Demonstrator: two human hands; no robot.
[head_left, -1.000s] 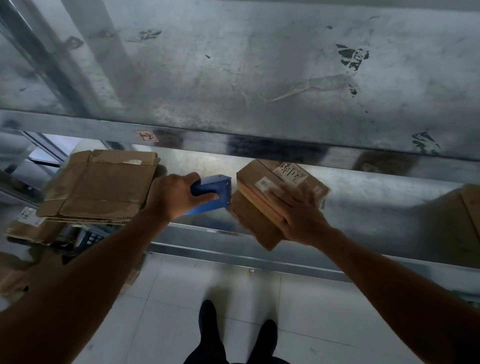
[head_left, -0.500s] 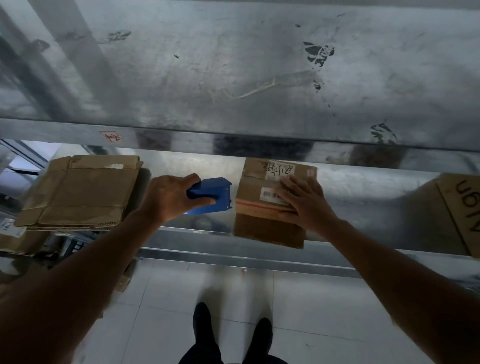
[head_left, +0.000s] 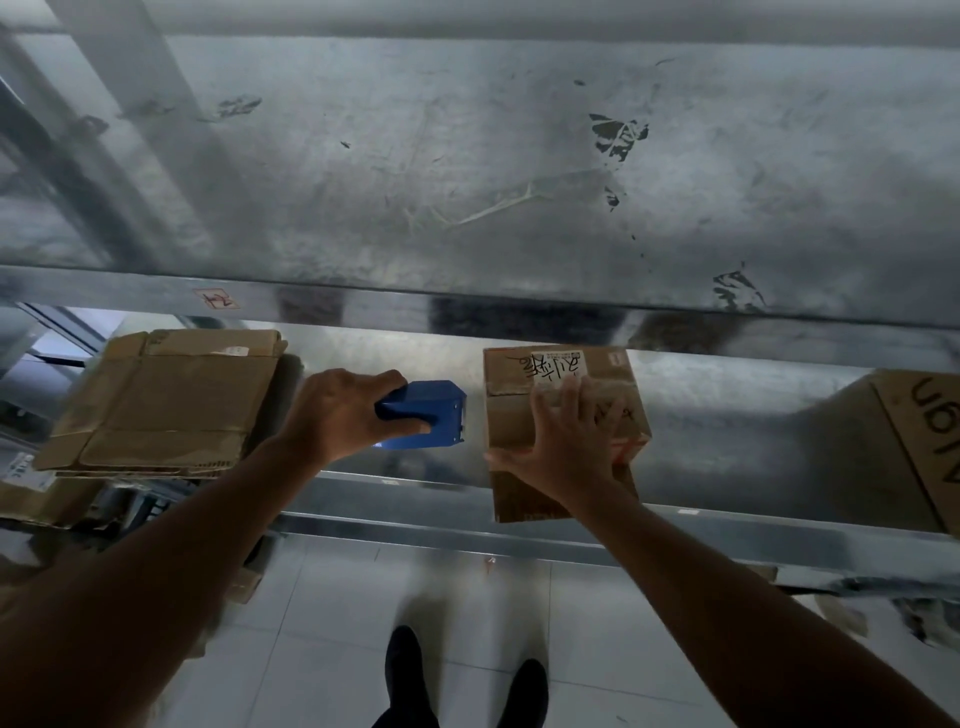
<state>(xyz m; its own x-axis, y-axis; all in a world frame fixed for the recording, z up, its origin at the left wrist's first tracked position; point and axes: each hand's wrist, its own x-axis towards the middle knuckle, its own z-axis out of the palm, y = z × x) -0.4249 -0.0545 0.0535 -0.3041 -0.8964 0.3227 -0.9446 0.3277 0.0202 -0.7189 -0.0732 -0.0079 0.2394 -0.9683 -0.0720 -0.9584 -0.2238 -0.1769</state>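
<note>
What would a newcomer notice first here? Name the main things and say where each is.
The left hand grips a blue handheld device at the centre of the metal shelf, its front toward the small cardboard box just to its right. The right hand lies flat, fingers spread, on that box at the shelf's front edge. Flattened cardboard lies at the shelf's left end.

head camera looks steeply down, apparently close over the shelf (head_left: 727, 415).
</note>
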